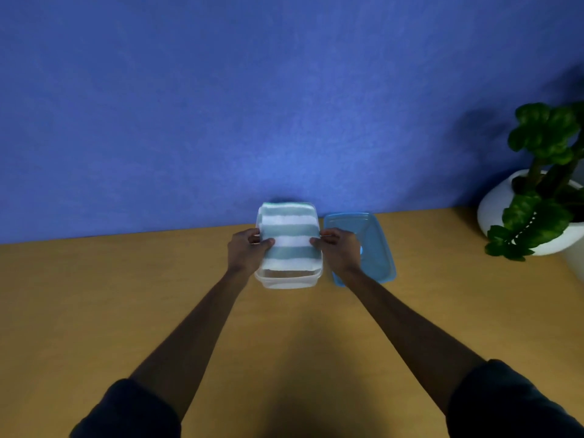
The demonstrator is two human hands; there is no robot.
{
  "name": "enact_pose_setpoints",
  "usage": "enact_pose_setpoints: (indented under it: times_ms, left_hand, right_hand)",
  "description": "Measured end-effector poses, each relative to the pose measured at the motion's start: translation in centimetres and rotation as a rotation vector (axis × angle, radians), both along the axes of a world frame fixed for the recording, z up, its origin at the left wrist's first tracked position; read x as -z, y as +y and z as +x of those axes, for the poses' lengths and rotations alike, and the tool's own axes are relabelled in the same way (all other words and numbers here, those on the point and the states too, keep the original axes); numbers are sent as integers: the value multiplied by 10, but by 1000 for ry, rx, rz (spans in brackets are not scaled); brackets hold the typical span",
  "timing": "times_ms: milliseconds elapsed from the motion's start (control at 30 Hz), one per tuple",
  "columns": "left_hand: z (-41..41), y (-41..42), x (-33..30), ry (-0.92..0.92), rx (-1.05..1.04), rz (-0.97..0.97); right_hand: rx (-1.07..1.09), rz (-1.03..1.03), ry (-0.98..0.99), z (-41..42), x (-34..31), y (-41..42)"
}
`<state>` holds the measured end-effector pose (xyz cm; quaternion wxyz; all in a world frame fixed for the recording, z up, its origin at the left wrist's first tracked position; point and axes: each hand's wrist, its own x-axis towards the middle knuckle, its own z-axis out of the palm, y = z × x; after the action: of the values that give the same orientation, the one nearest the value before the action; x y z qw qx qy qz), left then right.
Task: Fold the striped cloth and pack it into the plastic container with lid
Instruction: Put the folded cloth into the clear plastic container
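Head camera is looking down on a wooden desk (158, 295) that is standing against a blue wall (221, 105), with a potted plant (537, 184) at the far right. Near the wall, the clear plastic container (289, 281) is sitting open, and its blue lid (373, 248) is lying just beside it on the right. The folded striped cloth (289, 237) is resting in the top of the container, not yet fully down. The left hand (246, 251) and the right hand (339, 249) are each pinching one side edge of the cloth. I judge the packing step is going on; next the cloth needs pressing flat below the rim, then the lid must be fitted.
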<state>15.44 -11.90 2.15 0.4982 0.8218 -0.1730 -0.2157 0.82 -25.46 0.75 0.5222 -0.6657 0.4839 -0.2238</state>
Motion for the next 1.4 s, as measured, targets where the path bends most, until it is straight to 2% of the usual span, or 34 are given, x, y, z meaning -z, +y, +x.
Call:
enact_pose_setpoints:
  times_ms: [133,300,433,533,1000,1167,1300,1400]
  left_hand:
    - [2,6,4,-300,-46,218]
    - [7,19,32,-220,37,357]
    - [3,24,38,-79,106,206]
    - [-4,29,37,-78,107,164]
    - [-86,96,42,-61,171,83]
    - [-110,117,45,0,172,38]
    - [-122,125,46,30,155,51]
    - [-124,125,47,-30,143,95]
  right_hand:
    - [-26,-112,134,0,3,-1]
    - [-170,-42,253,-2,23,1]
    - [-194,-10,217,-3,41,2]
    - [-198,-21,214,-6,39,7]
    - [-249,-66,251,-100,18,74]
    - [-248,-53,209,-125,19,89]
    - [-260,-35,196,-137,29,91]
    - [-209,-17,200,-142,34,77]
